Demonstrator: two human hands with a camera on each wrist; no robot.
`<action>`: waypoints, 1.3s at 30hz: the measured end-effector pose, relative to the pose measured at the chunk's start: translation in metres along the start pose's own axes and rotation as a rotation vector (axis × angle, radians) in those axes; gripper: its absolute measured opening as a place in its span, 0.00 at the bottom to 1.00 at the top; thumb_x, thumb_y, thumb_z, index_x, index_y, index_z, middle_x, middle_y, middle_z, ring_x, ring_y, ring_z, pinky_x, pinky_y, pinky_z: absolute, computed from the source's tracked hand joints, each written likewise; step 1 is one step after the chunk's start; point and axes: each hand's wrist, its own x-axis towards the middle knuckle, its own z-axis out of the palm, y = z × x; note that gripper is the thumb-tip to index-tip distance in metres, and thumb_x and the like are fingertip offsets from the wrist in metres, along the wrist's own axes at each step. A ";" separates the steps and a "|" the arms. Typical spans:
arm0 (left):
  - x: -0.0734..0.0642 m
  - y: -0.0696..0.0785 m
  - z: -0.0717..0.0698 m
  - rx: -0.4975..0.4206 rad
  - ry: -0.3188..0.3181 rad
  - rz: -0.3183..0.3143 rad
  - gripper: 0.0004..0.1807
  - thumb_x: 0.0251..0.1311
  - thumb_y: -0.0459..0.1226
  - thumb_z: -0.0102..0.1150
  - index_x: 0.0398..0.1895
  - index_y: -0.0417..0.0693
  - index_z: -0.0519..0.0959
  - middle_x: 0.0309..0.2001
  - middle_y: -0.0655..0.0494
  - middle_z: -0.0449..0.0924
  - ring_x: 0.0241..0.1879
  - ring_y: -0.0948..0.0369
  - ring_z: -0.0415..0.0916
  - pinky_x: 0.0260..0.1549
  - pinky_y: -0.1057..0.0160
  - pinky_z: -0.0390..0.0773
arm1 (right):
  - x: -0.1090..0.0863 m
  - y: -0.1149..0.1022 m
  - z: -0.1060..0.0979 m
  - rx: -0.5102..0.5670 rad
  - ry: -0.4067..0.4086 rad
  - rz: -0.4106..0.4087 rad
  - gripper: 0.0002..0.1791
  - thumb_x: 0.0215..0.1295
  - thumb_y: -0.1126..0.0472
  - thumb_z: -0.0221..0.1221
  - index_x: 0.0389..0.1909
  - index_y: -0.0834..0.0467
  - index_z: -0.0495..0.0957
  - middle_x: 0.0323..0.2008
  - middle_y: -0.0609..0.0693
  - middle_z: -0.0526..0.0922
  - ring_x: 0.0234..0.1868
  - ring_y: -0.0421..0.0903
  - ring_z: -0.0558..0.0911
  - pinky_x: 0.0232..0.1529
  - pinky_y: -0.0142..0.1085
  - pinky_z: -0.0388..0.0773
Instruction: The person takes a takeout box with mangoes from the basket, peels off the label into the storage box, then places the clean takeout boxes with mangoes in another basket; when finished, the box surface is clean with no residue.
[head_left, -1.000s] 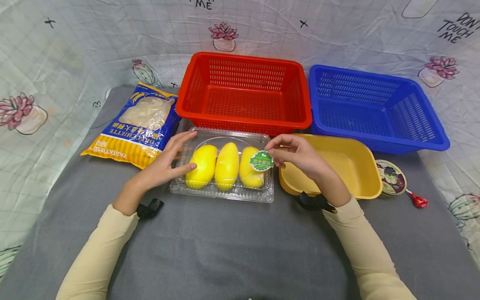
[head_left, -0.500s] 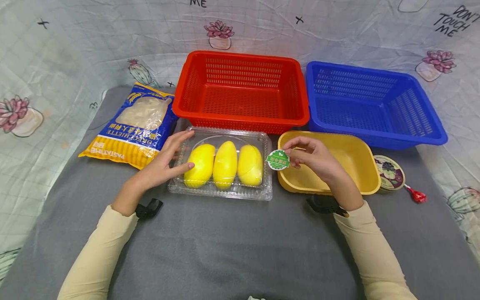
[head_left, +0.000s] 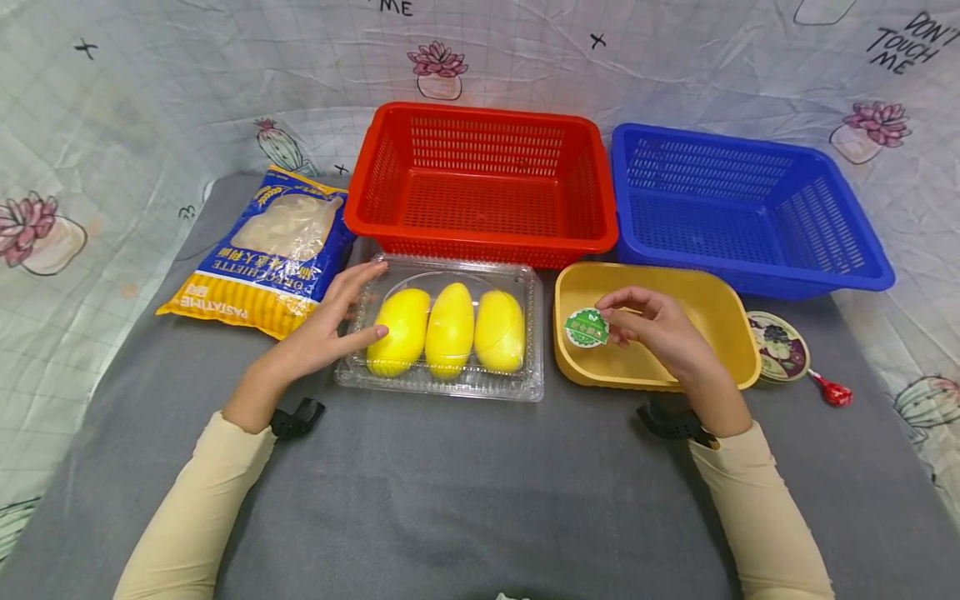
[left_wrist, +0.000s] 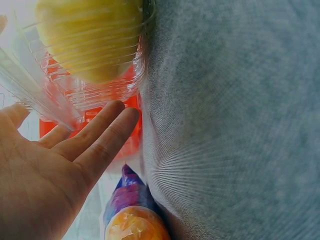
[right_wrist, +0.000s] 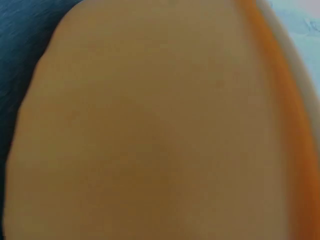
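Note:
A clear plastic clamshell box (head_left: 442, 385) holds three yellow mangoes (head_left: 450, 329) on the grey tabletop. My left hand (head_left: 322, 329) rests at the box's left side, its fingers spread and fairly straight; the left wrist view shows the palm (left_wrist: 40, 185) beside the ribbed plastic. Between thumb and fingertips my right hand (head_left: 656, 329) pinches a round green-and-white sticker (head_left: 587, 327). That hand is over the yellow basin (head_left: 720, 333), apart from the box. Close up, the basin's wall (right_wrist: 150, 125) fills the right wrist view, where the hand does not show.
Behind the box stands a red basket (head_left: 483, 242), with a blue basket (head_left: 757, 258) to its right. A blue-and-yellow orecchiette bag (head_left: 262, 258) lies at left. Right of the basin are a round tin (head_left: 780, 346) and a red-wrapped lollipop (head_left: 836, 392).
My right hand has moved right, carrying the sticker off the box's right-hand mango to above the yellow basin. The left hand and the box have stayed in place.

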 end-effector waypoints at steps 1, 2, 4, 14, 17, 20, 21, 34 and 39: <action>0.000 0.000 0.000 0.001 0.000 0.002 0.44 0.63 0.39 0.59 0.78 0.65 0.47 0.77 0.57 0.38 0.68 0.45 0.53 0.59 0.33 0.64 | -0.001 0.001 -0.001 -0.013 0.006 0.008 0.04 0.67 0.66 0.58 0.38 0.56 0.80 0.28 0.46 0.79 0.25 0.42 0.76 0.29 0.29 0.78; 0.000 0.000 0.000 0.003 0.000 0.004 0.44 0.63 0.39 0.59 0.78 0.66 0.47 0.77 0.57 0.38 0.68 0.45 0.53 0.59 0.34 0.64 | -0.001 0.003 -0.002 -0.029 0.009 0.016 0.03 0.68 0.66 0.58 0.38 0.56 0.80 0.28 0.46 0.79 0.25 0.42 0.76 0.29 0.29 0.78; 0.000 0.000 0.000 0.004 -0.001 0.006 0.44 0.63 0.39 0.59 0.78 0.66 0.47 0.77 0.57 0.38 0.68 0.46 0.53 0.59 0.34 0.64 | -0.003 0.005 -0.005 -0.067 0.017 0.022 0.03 0.68 0.65 0.59 0.40 0.59 0.79 0.28 0.46 0.80 0.26 0.42 0.77 0.30 0.30 0.79; 0.001 0.000 -0.001 0.011 -0.005 0.000 0.44 0.64 0.40 0.58 0.78 0.67 0.46 0.77 0.57 0.37 0.68 0.45 0.53 0.59 0.33 0.64 | -0.006 0.013 -0.022 -0.192 0.025 0.042 0.15 0.68 0.64 0.58 0.48 0.72 0.73 0.29 0.46 0.81 0.27 0.43 0.79 0.31 0.32 0.81; 0.001 0.000 -0.001 0.008 -0.003 0.000 0.44 0.63 0.40 0.58 0.78 0.67 0.47 0.77 0.57 0.38 0.68 0.45 0.53 0.59 0.33 0.64 | -0.005 0.015 -0.025 -0.203 0.013 0.042 0.15 0.69 0.64 0.58 0.49 0.73 0.73 0.30 0.47 0.82 0.28 0.43 0.80 0.31 0.32 0.81; 0.001 -0.001 0.000 0.001 -0.002 -0.002 0.44 0.63 0.40 0.58 0.78 0.67 0.47 0.77 0.57 0.38 0.68 0.45 0.53 0.59 0.32 0.63 | -0.005 0.017 -0.028 -0.217 0.009 0.047 0.16 0.69 0.65 0.57 0.49 0.74 0.72 0.30 0.47 0.82 0.28 0.42 0.80 0.31 0.32 0.81; 0.001 -0.001 0.000 -0.001 -0.002 -0.003 0.44 0.63 0.39 0.58 0.78 0.67 0.47 0.77 0.57 0.38 0.69 0.45 0.53 0.59 0.32 0.63 | -0.006 0.017 -0.030 -0.220 0.007 0.049 0.15 0.69 0.66 0.57 0.49 0.75 0.72 0.29 0.46 0.82 0.27 0.41 0.80 0.31 0.32 0.82; -0.001 -0.001 0.001 -0.012 -0.003 -0.020 0.44 0.63 0.41 0.58 0.78 0.68 0.46 0.77 0.57 0.37 0.71 0.44 0.50 0.60 0.30 0.61 | -0.007 0.022 -0.034 -0.340 0.027 0.106 0.16 0.69 0.66 0.56 0.51 0.75 0.72 0.31 0.50 0.81 0.27 0.41 0.80 0.31 0.32 0.82; 0.000 -0.001 0.001 -0.013 0.000 -0.011 0.44 0.64 0.40 0.58 0.78 0.68 0.47 0.77 0.57 0.37 0.70 0.45 0.50 0.59 0.31 0.62 | -0.006 0.021 -0.034 -0.415 0.050 0.106 0.17 0.70 0.64 0.56 0.51 0.74 0.73 0.34 0.55 0.80 0.27 0.41 0.79 0.30 0.31 0.81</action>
